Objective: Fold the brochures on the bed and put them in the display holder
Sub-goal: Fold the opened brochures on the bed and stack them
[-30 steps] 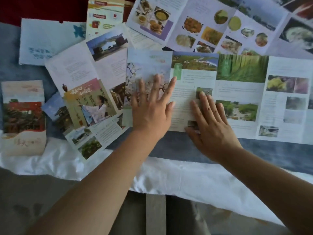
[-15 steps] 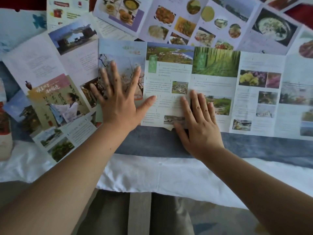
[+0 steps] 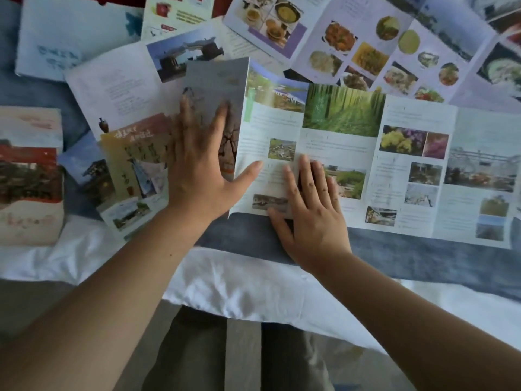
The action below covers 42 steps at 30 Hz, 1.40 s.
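Pressing flat on the long landscape brochure [image 3: 394,170], both hands lie with fingers straight and spread, gripping nothing. The left hand [image 3: 197,170] covers the leftmost panel, which angles up at its crease, thumb reaching onto the next panel. The right hand [image 3: 313,218] rests just beside it at that second panel's near edge. The brochure stretches rightward along the blue runner [image 3: 423,255] on the bed [image 3: 239,286], a food brochure [image 3: 366,46] lies beyond it, and other brochures [image 3: 121,88] overlap at left.
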### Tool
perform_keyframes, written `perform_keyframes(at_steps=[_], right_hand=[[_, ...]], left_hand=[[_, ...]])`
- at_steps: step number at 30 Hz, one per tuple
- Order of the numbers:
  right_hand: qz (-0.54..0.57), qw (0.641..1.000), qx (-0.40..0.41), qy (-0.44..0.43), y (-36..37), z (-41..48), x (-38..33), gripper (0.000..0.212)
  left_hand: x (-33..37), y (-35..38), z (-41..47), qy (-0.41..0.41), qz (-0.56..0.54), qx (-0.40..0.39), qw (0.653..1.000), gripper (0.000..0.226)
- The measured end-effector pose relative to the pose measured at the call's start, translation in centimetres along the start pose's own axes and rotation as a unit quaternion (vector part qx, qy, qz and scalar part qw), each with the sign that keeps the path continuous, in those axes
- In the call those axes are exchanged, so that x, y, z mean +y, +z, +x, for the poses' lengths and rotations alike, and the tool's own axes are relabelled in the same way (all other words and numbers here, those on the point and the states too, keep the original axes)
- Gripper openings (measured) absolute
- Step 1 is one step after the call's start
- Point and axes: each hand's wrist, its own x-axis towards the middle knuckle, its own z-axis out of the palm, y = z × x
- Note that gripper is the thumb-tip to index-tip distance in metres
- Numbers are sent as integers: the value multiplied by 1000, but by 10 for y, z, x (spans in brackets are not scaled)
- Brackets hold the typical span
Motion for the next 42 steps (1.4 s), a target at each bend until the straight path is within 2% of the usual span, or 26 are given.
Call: perform_keyframes(at_steps=[5,11,14,17,21,24,28,32,38,42], right_hand=[[4,999,-30,-32,-4,17,-28,74],[76,995,-49,-41,-13,26,-28,73],[47,999,-17,8,-22,18,-7,83],[-8,996,23,87,-31,8,21,69],[-15,991,6,136,-38,-9,67,80],[30,992,-16,125,-36,-21,86,80],[118,987,-2,111,-36,-23,98,75],[123,989,-3,81,-37,-25,106,65],[156,985,21,72,-36,-27,109,64],[169,983,24,68,-35,-28,111,62]], left_hand=[[2,-12,-3,-7,-23,-12,1000,89],[12,-18,-2,-27,-20,-31,999,91],[22,-17,-3,-14,-24,-19,999,92],[33,-13,-3,13,-5,-26,1000,94],[56,-9,0,35,-7,-34,999,95],[74,-4,-2,63,-8,-36,997,94],[95,8,-3,75,0,-61,995,96],[114,20,-3,100,26,-87,991,93],[149,43,-11,122,66,-106,985,90],[168,58,-8,91,47,-105,989,86]])
